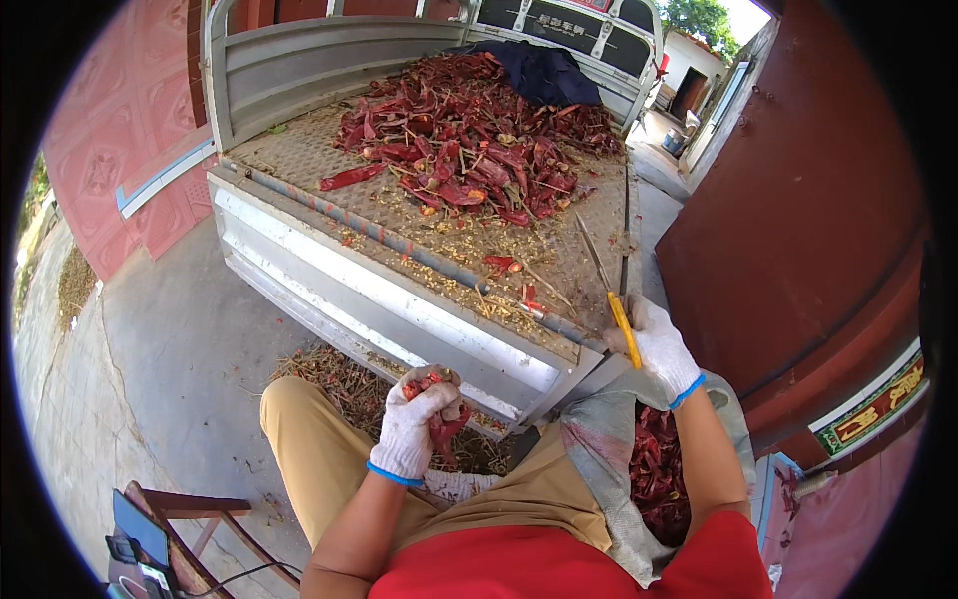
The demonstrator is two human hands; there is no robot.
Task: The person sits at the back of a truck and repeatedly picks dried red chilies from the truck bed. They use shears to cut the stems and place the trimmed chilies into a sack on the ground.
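Note:
White knit gloves with blue cuffs cover both hands. My left hand (420, 419) is closed around red dried chili peppers (447, 434), above my lap and near the truck's tailgate. My right hand (657, 344) holds yellow-handled scissors (625, 329) at the rear right corner of the truck bed, their blades pointing away from me over the bed. Beyond the hands, a heap of dried red chili peppers (479, 157) with stems lies on the bed. Below my right hand, a woven sack (602, 434) stands open beside my leg, with red chilies (657, 472) inside.
Loose seeds and pepper scraps lie along the bed's rear edge (419, 277). Cut stems (340, 382) are piled on the ground under the tailgate. A dark cloth (554, 73) covers the heap's back. A brown metal door (793, 202) stands at right, a wooden stool (194, 503) at lower left.

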